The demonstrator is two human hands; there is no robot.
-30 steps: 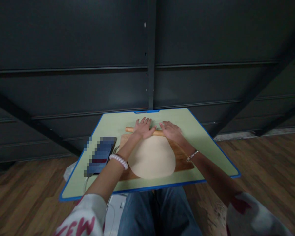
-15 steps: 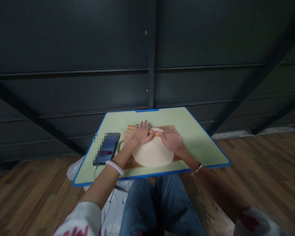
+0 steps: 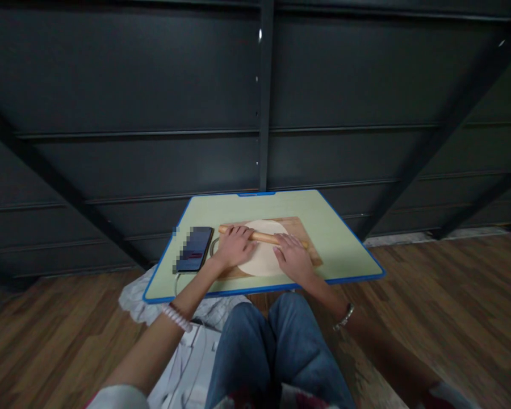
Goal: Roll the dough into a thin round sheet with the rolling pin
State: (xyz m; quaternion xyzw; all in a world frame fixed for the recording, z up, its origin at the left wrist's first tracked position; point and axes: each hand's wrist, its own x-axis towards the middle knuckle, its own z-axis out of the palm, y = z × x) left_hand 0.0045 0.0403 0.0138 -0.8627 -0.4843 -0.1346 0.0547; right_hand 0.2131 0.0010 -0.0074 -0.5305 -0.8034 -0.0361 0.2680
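Note:
A flat round of pale dough lies on a wooden board on a green table with a blue rim. A wooden rolling pin lies across the dough's middle. My left hand rests flat on the pin's left part, fingers stretched out. My right hand lies flat on the pin's right part and on the dough, fingers extended.
A dark phone with a cable lies on the table left of the board. A dark metal wall rises right behind the table. White cloth lies on the wooden floor. My knees in blue jeans sit below the table.
The rolling pin and both hands have come back toward me from the dough's far edge to its middle. The view has pulled back and the arms are less stretched.

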